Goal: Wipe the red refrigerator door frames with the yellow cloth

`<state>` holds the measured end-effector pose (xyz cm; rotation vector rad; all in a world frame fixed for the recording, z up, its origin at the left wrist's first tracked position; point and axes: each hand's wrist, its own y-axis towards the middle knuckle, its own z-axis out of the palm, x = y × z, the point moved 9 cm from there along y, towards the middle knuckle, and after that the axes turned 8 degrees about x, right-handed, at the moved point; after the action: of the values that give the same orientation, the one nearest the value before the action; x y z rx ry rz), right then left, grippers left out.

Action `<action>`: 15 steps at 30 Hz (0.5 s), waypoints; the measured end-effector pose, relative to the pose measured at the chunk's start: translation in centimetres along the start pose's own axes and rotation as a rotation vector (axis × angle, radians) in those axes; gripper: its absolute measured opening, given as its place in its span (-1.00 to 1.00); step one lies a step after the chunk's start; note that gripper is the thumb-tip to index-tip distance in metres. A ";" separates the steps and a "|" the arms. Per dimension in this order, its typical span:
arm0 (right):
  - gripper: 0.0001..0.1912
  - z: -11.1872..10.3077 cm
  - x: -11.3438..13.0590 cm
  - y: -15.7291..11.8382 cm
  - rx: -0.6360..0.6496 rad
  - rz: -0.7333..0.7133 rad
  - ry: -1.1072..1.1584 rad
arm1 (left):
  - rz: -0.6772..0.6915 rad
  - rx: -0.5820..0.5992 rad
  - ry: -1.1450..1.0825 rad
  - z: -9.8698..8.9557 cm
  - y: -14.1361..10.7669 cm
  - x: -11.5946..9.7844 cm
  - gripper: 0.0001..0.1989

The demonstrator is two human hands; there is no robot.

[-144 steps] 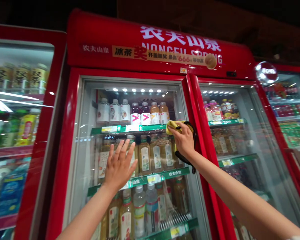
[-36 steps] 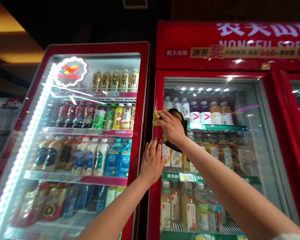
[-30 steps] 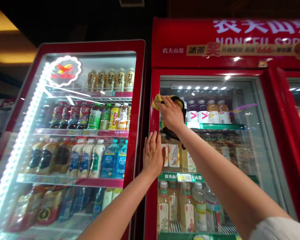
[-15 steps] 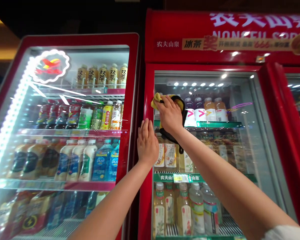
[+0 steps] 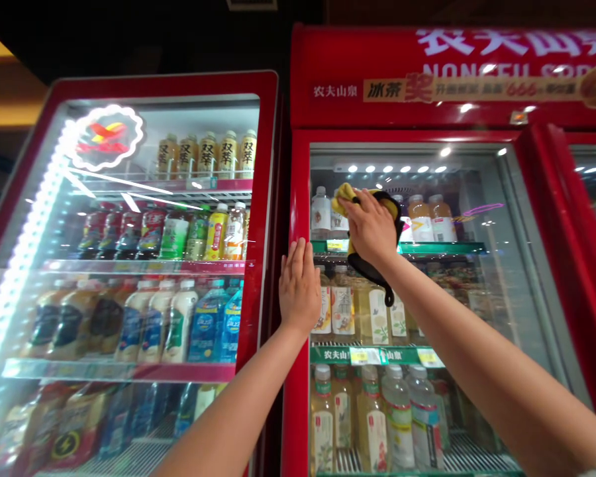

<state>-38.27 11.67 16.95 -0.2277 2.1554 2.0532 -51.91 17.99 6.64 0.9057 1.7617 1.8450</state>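
A soft, light yellow cloth [image 5: 350, 193] is being clamped by right hand [image 5: 372, 228] fingers; left hand [image 5: 299, 286] fingers are being pressed flat, together, on the door frame [image 5: 298, 199].

So the cloth [image 5: 365, 199] is yellow on one side and black on the other, bunched up and pressed flat against the glass door [image 5: 481, 291] of the red fridge on the right. It sits high up near the door's left edge, at top-shelf level. A black corner dangles down below it. The door is shut, clear glass with light glare, and has a red frame [image 5: 298, 199] around it.
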 end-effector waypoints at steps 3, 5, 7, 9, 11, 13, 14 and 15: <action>-0.54 0.3 0.2 -3.3 -0.025 0.077 -0.024 | 0.012 0.037 0.051 0.3 0.0 -0.4 -0.39; -0.53 1.1 1.9 -4.7 0.022 0.018 -0.030 | 0.012 0.045 0.070 0.4 0.0 -0.5 -0.38; -0.52 1.8 3.4 -4.2 0.072 -0.066 -0.023 | 0.005 0.051 0.080 0.4 0.0 -0.5 -0.37; -0.51 1.6 3.4 -2.1 0.090 -0.112 -0.010 | 0.007 0.056 0.084 0.4 0.0 -0.4 -0.36; -0.52 1.0 1.8 0.3 0.082 -0.106 0.002 | 0.017 0.058 0.083 0.4 0.0 -0.4 -0.36; -0.53 0.2 -0.8 1.5 0.055 -0.042 0.005 | 0.025 0.060 0.078 0.4 0.0 -0.5 -0.37; -0.54 -0.2 -2.1 1.3 0.036 0.007 0.001 | 0.026 0.062 0.075 0.4 0.0 -0.5 -0.37; -0.54 -0.5 -3.1 0.5 0.015 0.059 -0.004 | 0.025 0.064 0.074 0.5 0.1 -0.5 -0.37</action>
<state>-35.37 11.22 18.14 -0.1595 2.2003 2.0658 -51.22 17.95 6.63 0.8979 1.8715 1.8693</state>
